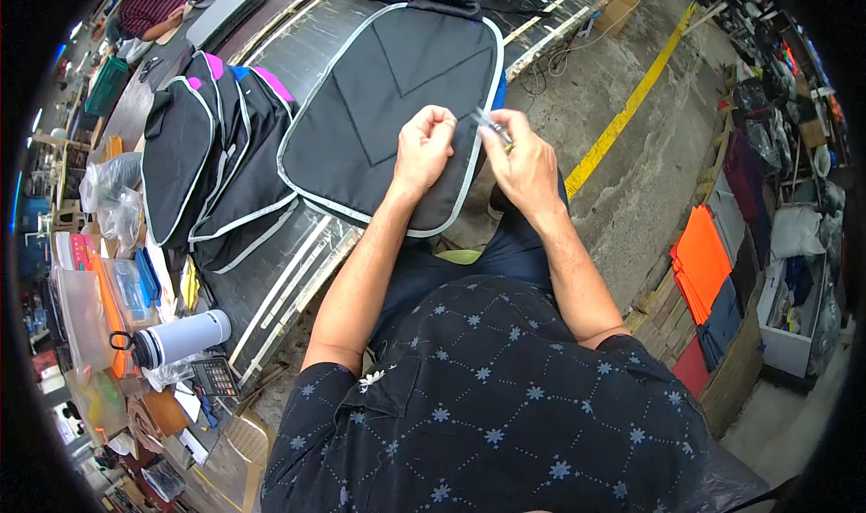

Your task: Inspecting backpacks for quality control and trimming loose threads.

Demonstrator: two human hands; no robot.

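Observation:
A black fabric bag panel (352,98) with light grey piping round its rim and stitched V-shaped lines lies in front of me, partly over the table's edge. My left hand (426,148) is closed in a pinch above the panel's lower right part; anything between its fingertips is too small to make out. In my right hand (525,161), beside the panel's right edge, are small thread snips (488,122). Their metal blades point up and left toward the panel, slightly blurred, and the fingers hide much of the handle.
More black bag pieces (212,152) with grey piping and pink patches lie to the left. A pale blue bottle (189,337) and a calculator (215,377) are at the lower left. Another person (162,4) sits at the far left. Orange fabric sheets (699,265) lie at right.

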